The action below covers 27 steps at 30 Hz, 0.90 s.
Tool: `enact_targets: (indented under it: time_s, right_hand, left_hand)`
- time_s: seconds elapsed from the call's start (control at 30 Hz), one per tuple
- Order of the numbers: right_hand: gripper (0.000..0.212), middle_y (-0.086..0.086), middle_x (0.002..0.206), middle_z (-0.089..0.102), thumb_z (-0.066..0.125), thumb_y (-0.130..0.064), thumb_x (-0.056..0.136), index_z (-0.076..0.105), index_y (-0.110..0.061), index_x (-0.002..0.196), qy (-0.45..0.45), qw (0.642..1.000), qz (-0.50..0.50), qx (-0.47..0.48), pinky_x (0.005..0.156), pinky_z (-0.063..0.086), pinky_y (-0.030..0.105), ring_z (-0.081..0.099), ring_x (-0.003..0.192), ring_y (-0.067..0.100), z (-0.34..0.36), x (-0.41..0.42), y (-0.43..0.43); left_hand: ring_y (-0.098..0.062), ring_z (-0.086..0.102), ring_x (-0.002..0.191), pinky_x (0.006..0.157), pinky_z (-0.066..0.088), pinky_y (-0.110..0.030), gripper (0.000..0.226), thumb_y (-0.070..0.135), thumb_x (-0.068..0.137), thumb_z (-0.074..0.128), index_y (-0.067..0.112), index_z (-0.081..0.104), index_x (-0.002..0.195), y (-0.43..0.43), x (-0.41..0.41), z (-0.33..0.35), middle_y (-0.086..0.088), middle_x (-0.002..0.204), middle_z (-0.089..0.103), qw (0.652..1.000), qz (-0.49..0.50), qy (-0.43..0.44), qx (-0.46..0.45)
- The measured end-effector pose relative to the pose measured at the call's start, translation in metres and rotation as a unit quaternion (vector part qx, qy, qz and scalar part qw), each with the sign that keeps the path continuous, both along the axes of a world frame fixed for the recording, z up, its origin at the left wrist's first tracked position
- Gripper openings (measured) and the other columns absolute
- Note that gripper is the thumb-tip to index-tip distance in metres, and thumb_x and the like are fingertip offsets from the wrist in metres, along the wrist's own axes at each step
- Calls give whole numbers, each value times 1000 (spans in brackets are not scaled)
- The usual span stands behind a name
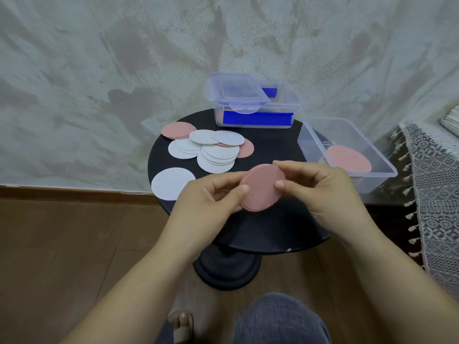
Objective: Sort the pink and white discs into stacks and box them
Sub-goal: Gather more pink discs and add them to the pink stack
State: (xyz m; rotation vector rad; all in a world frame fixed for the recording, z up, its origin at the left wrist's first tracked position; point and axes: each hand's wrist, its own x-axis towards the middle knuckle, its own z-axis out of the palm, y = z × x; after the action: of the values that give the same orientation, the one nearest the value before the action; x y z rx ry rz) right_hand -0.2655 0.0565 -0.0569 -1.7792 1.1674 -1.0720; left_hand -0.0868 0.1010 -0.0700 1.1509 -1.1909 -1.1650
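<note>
Both hands hold a small stack of pink discs (263, 187) above the round black table (273, 227): left hand (211, 197) and right hand (320, 187) pinch opposite edges, thumbs in front. Loose white discs (218, 155) lie spread behind. One pink disc (349, 158) sits in the open clear box (382, 167) at right.

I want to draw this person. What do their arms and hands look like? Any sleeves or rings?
The left arm and right arm are bare, no sleeves in view. The left hand and right hand wear no rings, watch or gloves.
</note>
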Motion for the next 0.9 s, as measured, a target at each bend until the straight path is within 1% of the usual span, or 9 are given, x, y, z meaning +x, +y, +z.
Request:
enact_targets:
  time_s: [0.1, 0.2, 0.3, 0.4, 0.47, 0.57, 0.63, 0.77, 0.9]
  right_hand:
    - [39, -34, 80, 67, 68, -4, 78, 66, -41, 89, 9, 1000, -9, -26, 77, 47, 6, 63, 87, -8, -6, 1, 5]
    - [34, -38, 81, 65, 64, -7, 83, 65, -40, 94, -3, 1000, -12, -28, 79, 47, 6, 62, 91, -10, -10, 1, 8]
    - [34, -36, 79, 66, 62, -5, 84, 65, -37, 93, -39, 999, -12, -21, 73, 48, 5, 63, 86, -11, -13, 2, 11]
    - [33, -31, 84, 68, 64, -6, 83, 68, -37, 89, -65, 997, -37, -32, 82, 52, 15, 64, 91, -6, -21, 4, 14]
    - [33, -33, 88, 67, 64, -8, 84, 67, -39, 93, -46, 996, -53, -63, 88, 51, 20, 63, 96, -6, -24, 7, 18]
    - [35, -34, 98, 62, 62, -8, 86, 61, -34, 109, 16, 987, -70, -146, 89, 46, 12, 58, 99, -11, -26, 11, 23]
    - [36, -31, 102, 57, 61, -9, 87, 55, -30, 116, 52, 979, -78, -178, 88, 45, 9, 56, 99, -13, -27, 12, 24]
    - [36, -29, 103, 58, 60, -10, 88, 55, -29, 118, 45, 978, -90, -185, 88, 51, 21, 59, 99, -7, -30, 13, 26]
    - [37, -28, 102, 57, 59, -5, 86, 54, -21, 118, 41, 968, -106, -223, 87, 43, 7, 55, 97, -17, -30, 12, 27]
  left_hand:
    - [2, 65, 90, 86, 52, -25, 25, 15, 80, 70, 31, 71, 99, 0, -4, -6, 16, 93, 71, 987, 83, -120, -66]
    - [9, 62, 87, 82, 46, -9, 33, 10, 80, 70, 39, 66, 96, 2, -10, -10, 25, 92, 66, 975, 127, -142, -111]
    - [10, 62, 90, 84, 46, -9, 40, 9, 80, 69, 44, 62, 97, 4, -13, -16, 27, 95, 64, 965, 154, -155, -143]
    - [17, 56, 96, 85, 41, -4, 37, 7, 83, 66, 34, 61, 108, 5, -14, -22, 30, 99, 59, 942, 179, -202, -200]
    - [17, 53, 96, 84, 39, -3, 34, 8, 83, 63, 24, 61, 113, 6, -17, -26, 26, 99, 58, 923, 204, -224, -236]
    - [11, 50, 86, 77, 39, -5, 29, 8, 83, 61, 15, 64, 112, 6, -18, -30, 9, 88, 57, 909, 235, -233, -255]
    - [9, 49, 80, 75, 39, -5, 29, 7, 83, 62, 14, 65, 111, 5, -17, -33, 5, 84, 57, 902, 245, -240, -261]
    - [3, 57, 80, 75, 43, -9, 24, 4, 81, 66, 14, 69, 102, 7, -16, -34, 0, 85, 64, 910, 246, -199, -268]
    - [3, 57, 81, 74, 42, -8, 22, 2, 80, 66, 13, 69, 99, 8, -18, -31, 0, 85, 63, 909, 247, -185, -282]
